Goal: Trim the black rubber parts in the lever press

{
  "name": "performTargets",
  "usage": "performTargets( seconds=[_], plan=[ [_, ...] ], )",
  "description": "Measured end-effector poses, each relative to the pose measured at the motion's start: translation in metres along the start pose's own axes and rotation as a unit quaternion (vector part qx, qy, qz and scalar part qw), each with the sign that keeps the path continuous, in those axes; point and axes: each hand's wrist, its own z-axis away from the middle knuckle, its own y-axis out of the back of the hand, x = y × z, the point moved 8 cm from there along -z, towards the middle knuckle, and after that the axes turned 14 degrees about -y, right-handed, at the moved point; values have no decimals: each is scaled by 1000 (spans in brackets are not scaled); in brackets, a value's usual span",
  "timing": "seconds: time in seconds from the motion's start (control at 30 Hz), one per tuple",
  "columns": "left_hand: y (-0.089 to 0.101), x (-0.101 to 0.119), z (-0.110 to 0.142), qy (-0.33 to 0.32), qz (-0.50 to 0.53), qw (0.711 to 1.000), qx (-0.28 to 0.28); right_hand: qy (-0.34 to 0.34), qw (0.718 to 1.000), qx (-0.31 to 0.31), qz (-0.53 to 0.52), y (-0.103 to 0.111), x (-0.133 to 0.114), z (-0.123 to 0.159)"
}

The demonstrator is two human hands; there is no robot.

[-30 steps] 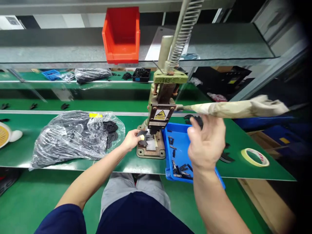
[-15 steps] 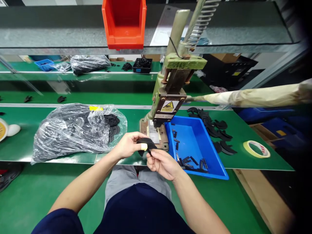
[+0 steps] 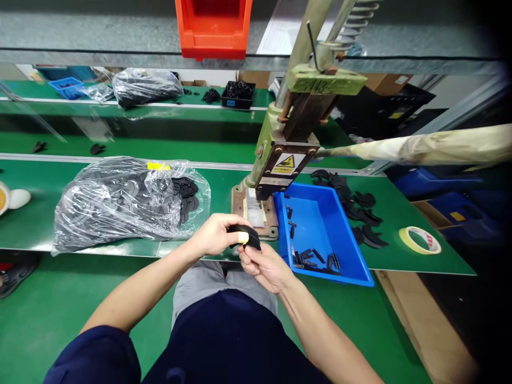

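Observation:
My left hand point(image 3: 218, 234) pinches a curved black plastic piece point(image 3: 251, 234), its thumb, wrapped in pale yellow at the tip, pressed on top. My right hand point(image 3: 264, 265) is closed with its fingertips at the piece's lower right end; whether a smaller part sits between those fingers is hidden. Just beyond both hands stands a green hand press point(image 3: 280, 144) with a warning label, and a clear block point(image 3: 256, 215) lies on its base. To the right, a blue bin point(image 3: 320, 213) holds several small black parts point(image 3: 306, 257).
A clear plastic bag point(image 3: 120, 208) of black curved pieces lies left. Loose curved pieces point(image 3: 370, 234) and a tape roll point(image 3: 420, 240) are right of the bin. The press's wrapped lever point(image 3: 420, 149) reaches right. An orange bin point(image 3: 214, 40) sits on the shelf above.
The view has tipped down and shifted slightly. The curved piece has turned in my hands, with its arched side now facing up. Both hands stay closed at it.

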Motion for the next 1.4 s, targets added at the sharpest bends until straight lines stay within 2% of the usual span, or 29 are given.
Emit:
performTargets(
  seconds=[0.13,0.23,0.3,0.37,0.4,0.47,0.57,0.8,0.87,0.93,1.03,1.1,1.13,1.2,1.27,1.33,1.4],
  plan=[
    [3,3,5,-29,25,999,22,29,998,6,55,-2,-9,5],
    [7,13,15,-100,-62,993,14,57,990,26,129,0,-18,7],
    [9,31,24,-206,-163,965,4,87,977,67,185,8,-29,9],
    [5,49,36,-319,-250,914,-13,134,954,129,234,20,-45,15],
    [3,56,42,-362,-280,889,-22,159,940,159,255,25,-53,18],
    [0,61,50,-406,-322,854,-37,203,912,196,297,29,-68,26],
    [-1,58,54,-415,-352,838,-46,239,878,181,372,18,-82,33],
    [2,45,52,-414,-354,837,-52,249,825,78,501,-23,-91,25],
    [5,44,51,-406,-334,850,-40,243,814,71,523,-27,-92,21],
    [9,41,48,-376,-307,874,-22,238,804,86,538,-26,-93,17],
    [22,24,34,-286,-280,916,13,247,790,172,534,-13,-98,19],
    [47,5,18,-210,-273,936,75,257,779,247,517,2,-102,26],
    [68,-7,9,-169,-269,940,125,255,774,276,509,9,-103,31],
    [122,-32,-7,-87,-231,933,260,228,770,315,505,25,-103,41],
    [179,-61,-23,-4,-153,920,362,197,761,331,522,39,-103,52],
    [235,-84,-35,52,-47,875,479,172,746,356,536,59,-106,64],
    [283,-98,-40,86,35,802,590,143,731,392,540,89,-109,74]
  ],
)
